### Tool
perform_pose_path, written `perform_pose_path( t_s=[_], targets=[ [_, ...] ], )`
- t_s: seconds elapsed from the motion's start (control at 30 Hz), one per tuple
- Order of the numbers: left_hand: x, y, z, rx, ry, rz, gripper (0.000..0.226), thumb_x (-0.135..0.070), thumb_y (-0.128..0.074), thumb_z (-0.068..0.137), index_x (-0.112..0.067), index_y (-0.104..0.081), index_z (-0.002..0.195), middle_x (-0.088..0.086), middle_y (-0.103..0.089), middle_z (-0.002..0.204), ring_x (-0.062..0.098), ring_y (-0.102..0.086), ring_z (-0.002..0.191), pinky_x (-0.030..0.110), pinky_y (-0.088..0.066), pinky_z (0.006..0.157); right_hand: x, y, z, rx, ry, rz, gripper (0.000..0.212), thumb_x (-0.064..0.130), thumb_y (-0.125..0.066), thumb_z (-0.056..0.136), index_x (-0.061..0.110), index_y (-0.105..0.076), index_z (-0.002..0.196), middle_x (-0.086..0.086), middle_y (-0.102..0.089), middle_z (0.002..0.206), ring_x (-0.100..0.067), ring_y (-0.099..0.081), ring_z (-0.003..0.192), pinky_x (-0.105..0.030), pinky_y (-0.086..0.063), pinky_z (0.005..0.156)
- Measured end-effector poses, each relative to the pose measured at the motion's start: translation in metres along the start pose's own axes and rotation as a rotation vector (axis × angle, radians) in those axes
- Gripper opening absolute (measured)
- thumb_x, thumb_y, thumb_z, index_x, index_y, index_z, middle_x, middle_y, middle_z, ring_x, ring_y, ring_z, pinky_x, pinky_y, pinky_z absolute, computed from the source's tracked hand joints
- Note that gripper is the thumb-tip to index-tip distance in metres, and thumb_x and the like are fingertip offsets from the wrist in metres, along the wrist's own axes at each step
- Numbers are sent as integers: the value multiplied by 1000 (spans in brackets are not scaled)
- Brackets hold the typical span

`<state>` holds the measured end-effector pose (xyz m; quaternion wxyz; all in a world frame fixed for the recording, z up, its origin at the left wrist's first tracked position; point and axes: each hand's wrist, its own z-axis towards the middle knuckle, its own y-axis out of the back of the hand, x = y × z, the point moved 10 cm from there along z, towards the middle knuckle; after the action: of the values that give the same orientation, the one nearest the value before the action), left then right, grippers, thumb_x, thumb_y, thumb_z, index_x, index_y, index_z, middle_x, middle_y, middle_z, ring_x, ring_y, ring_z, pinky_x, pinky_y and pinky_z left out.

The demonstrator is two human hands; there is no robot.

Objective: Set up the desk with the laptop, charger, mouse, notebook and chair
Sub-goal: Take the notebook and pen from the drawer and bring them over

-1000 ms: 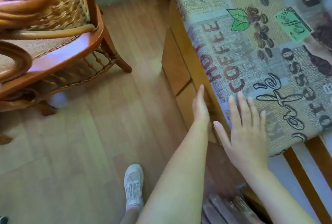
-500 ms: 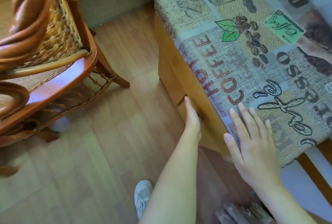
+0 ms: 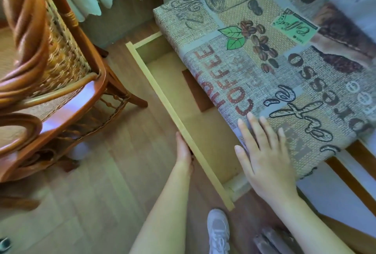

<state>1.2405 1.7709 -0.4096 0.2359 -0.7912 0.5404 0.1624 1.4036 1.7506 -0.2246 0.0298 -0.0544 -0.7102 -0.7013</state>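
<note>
None of the five things has reached the desk (image 3: 203,35) so far: its top, under the coffee-print cloth (image 3: 284,82), carries no laptop, charger, mouse or notebook in this view. So I judge the task to be at its very beginning, at the step of looking for the items.

One drawer (image 3: 162,82) stands pulled out from the left edge of the desk. The left hand (image 3: 184,152) is on the drawer front near its closer end, with the fingers hidden behind the wood, so it seems to grip the front, but I cannot tell how firmly. The right hand (image 3: 266,158) lies flat and spread on the cloth at the near left corner of the desk, grasping nothing.

Inside the drawer a flat brown thing (image 3: 195,90) lies partly under the desk edge; it may be the notebook, but I cannot be sure. Its long axis runs along the drawer, parallel to the left edge of the desk.

Well apart, on the floor to the left of the desk, the rattan chair (image 3: 50,74) is not yet pushed in.
</note>
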Motion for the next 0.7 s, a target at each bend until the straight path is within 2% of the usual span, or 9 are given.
perform_pose_path(
  t_s=[0.07,0.13,0.2,0.27,0.33,0.43,0.47,0.53,0.7],
  targets=[
    [-6,15,-5,-19,3,136,68,-60,-14,98,-17,-52,134,7,-60,132,25,-57,118,42,-40,107,0,-6,-3,6,9,-44,60,46,-29,97,21,-20,151,-4,-22,158,-28,-22,145,-56,-21,114],
    [-32,32,-15,-123,-166,253,69,-62,-17,96,-17,-36,144,5,-42,149,24,-43,133,42,-29,113,1,-6,-2,31,10,-53,62,47,-30,96,20,-20,151,-5,-22,158,-29,-23,144,-57,-22,114],
    [-88,45,-45,-373,-553,431,60,-53,-30,98,-17,-28,146,6,-29,154,23,-30,140,42,-22,115,-1,-9,-2,62,-8,-45,62,47,-31,96,20,-20,151,-5,-22,158,-29,-23,144,-57,-23,113],
    [-140,24,-88,-495,-1042,860,53,-42,-42,95,-20,-36,142,3,-33,150,19,-29,141,41,-18,113,0,-8,1,68,-43,-51,61,46,-29,96,21,-21,151,-5,-21,159,-29,-22,145,-58,-22,113],
    [-150,-16,-106,-391,-1418,1381,43,-37,-49,93,-23,-51,134,-1,-47,144,18,-35,140,41,-16,114,4,-10,8,85,-82,-50,61,46,-26,96,20,-18,151,-6,-18,159,-30,-18,146,-59,-18,113],
    [-142,-45,-106,-195,-1652,1834,32,-37,-45,95,-23,-73,101,-4,-73,107,15,-60,119,43,-26,114,17,-13,21,84,-164,-38,62,46,-23,98,18,-11,152,-10,-11,160,-31,-10,147,-59,-14,115],
    [-142,-50,-107,-135,-1705,1905,35,-38,-44,95,-22,-74,87,-5,-74,89,16,-67,102,42,-32,112,22,-14,24,74,-198,-42,62,45,-26,100,17,-10,152,-11,-9,160,-32,-9,147,-60,-14,115],
    [-141,-52,-107,-17,-1809,1973,38,-38,-44,94,-21,-70,72,-5,-66,66,17,-66,73,39,-42,107,32,-14,30,58,-259,-55,65,43,-32,99,13,-10,152,-15,-9,160,-33,-8,147,-62,-14,114],
    [-137,-38,-101,162,-1782,2030,36,-34,-57,91,-20,-67,58,-3,-61,55,19,-61,60,29,-53,84,46,-17,34,46,-407,-52,72,45,-34,96,8,-6,152,-18,-3,160,-35,-2,147,-65,-9,113]
  ],
)
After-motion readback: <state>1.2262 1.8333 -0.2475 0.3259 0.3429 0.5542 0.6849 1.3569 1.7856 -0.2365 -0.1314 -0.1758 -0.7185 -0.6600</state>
